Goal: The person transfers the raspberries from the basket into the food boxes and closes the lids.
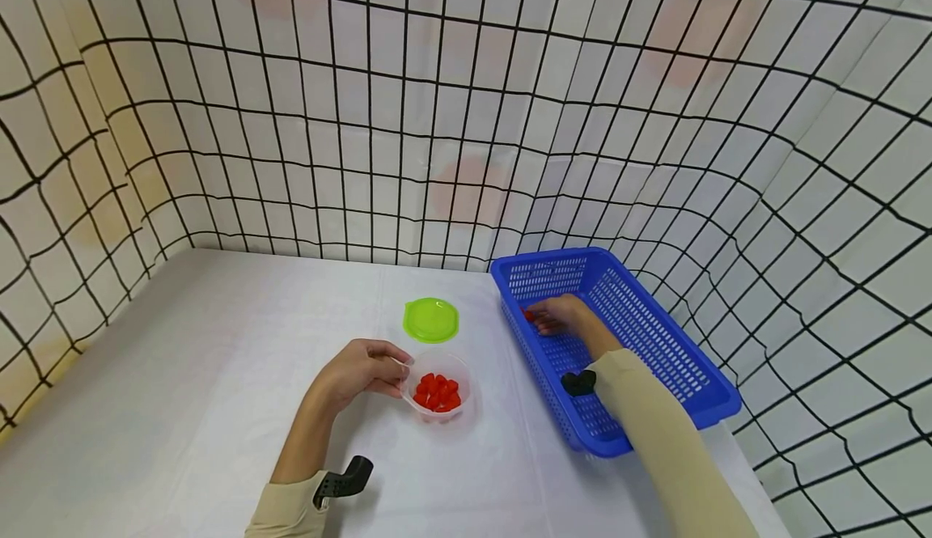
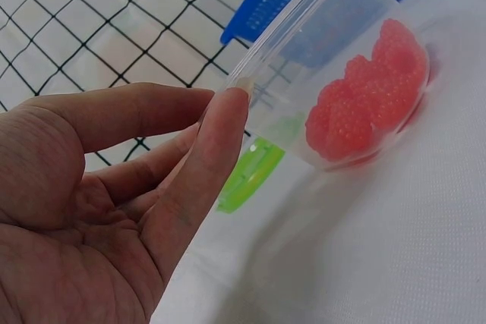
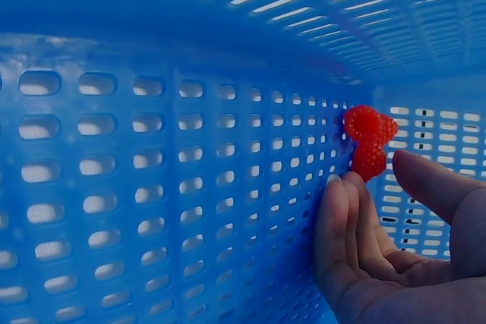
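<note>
My left hand [image 1: 366, 376] pinches the rim of a clear round plastic tub [image 1: 466, 392] between thumb and fingers. Inside it lie several red raspberries [image 2: 368, 96], and its base appears to rest on the cloth. My right hand [image 1: 561, 315] reaches down into a blue plastic basket [image 1: 655, 360]. In the right wrist view, its fingertips are just beside a small cluster of red raspberries [image 3: 370, 138] by the basket's corner. The thumb stands apart from the fingers; whether the fingertips touch the fruit is hard to tell.
A bright green lid [image 1: 431, 319] lies on the white cloth [image 1: 218, 344] behind the tub. Black wire mesh [image 1: 451, 117] with white sheeting behind it encloses the back and sides. The basket stands close to the mesh on the right.
</note>
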`<move>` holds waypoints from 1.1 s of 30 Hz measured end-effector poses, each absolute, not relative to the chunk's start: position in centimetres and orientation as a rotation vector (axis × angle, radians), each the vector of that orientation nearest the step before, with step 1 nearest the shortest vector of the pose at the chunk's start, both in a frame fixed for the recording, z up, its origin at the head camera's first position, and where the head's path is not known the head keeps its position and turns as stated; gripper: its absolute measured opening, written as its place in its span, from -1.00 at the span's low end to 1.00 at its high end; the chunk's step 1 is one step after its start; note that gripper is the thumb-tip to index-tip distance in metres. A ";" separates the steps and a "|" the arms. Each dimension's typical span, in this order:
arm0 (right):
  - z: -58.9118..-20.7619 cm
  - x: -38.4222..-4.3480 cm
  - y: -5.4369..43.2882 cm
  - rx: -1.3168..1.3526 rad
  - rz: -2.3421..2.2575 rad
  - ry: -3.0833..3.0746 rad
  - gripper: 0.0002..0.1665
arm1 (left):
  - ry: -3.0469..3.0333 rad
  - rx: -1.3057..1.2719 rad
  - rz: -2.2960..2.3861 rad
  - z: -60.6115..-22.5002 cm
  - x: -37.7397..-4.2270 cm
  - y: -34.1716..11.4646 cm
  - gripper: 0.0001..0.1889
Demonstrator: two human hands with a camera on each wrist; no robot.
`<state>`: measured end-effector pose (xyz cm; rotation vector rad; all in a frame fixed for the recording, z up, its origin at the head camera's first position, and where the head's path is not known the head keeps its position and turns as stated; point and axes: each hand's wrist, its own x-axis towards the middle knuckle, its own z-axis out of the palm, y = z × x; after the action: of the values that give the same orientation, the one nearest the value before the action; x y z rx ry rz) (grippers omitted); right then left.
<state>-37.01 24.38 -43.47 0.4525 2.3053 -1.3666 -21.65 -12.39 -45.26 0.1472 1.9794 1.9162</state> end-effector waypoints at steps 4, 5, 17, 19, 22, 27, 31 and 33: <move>-43.6 -36.8 24.4 0.464 -1.372 2.307 -0.60 | 1.985 0.146 1.912 -45.3 -21.6 -12.4 -0.67; -43.5 -36.7 24.4 0.465 -1.373 2.310 -0.60 | 1.986 0.146 1.912 -45.3 -21.6 -12.4 -0.67; -43.4 -36.5 24.4 0.459 -1.369 2.302 -0.57 | 1.990 0.134 1.900 -45.3 -21.7 -12.3 -0.67; -43.4 -36.6 24.4 0.459 -1.375 2.295 -0.57 | 1.991 0.131 1.899 -45.3 -21.6 -12.3 -0.67; -43.4 -36.6 24.4 0.458 -1.383 2.291 -0.56 | 1.989 0.130 1.901 -45.2 -21.6 -12.3 -0.66; -43.2 -36.4 24.3 0.446 -1.371 2.293 -0.58 | 1.981 0.145 1.906 -45.1 -21.5 -12.3 -0.65; -43.2 -36.3 24.3 0.426 -1.352 2.300 -0.57 | 1.978 0.148 1.909 -45.1 -21.5 -12.3 -0.65; -43.2 -36.3 24.3 0.423 -1.349 2.300 -0.57 | 1.979 0.147 1.907 -45.2 -21.6 -12.3 -0.65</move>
<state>-36.32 24.31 -43.17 0.4232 2.3004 -1.3488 -21.56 -12.30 -45.16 0.1471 1.9791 1.9071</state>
